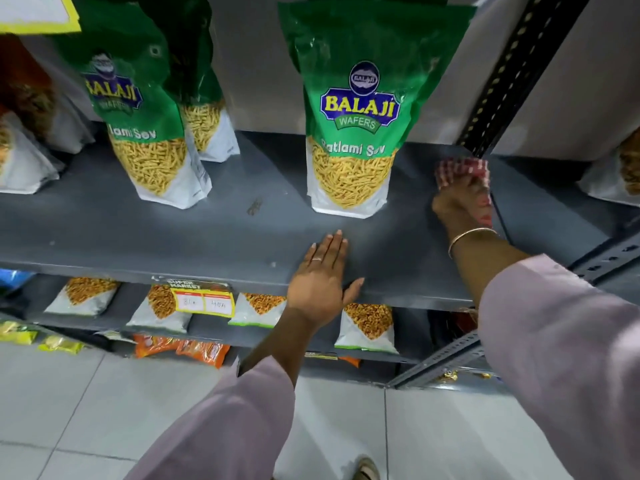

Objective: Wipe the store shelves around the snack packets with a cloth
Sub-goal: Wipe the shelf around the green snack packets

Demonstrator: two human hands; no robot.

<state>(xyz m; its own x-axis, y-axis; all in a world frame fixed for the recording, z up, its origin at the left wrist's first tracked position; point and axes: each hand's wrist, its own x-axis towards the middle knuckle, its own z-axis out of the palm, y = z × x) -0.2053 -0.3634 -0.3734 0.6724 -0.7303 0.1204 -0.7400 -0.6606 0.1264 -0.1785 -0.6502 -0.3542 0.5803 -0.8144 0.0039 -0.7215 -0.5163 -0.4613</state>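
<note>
Left hand flat, fingers spread; right hand clutching, extended.

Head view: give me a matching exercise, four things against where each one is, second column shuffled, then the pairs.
Things:
1. red checked cloth
2. left hand
3. Ratlami Sev packet
4. yellow price tag

Places:
A. standing upright mid-shelf
B. flat on the shelf's front edge
C. under the right hand, back right of the shelf
D. hanging on the shelf's front lip

Pairs: 1-C, 2-B, 3-A, 4-D
</note>
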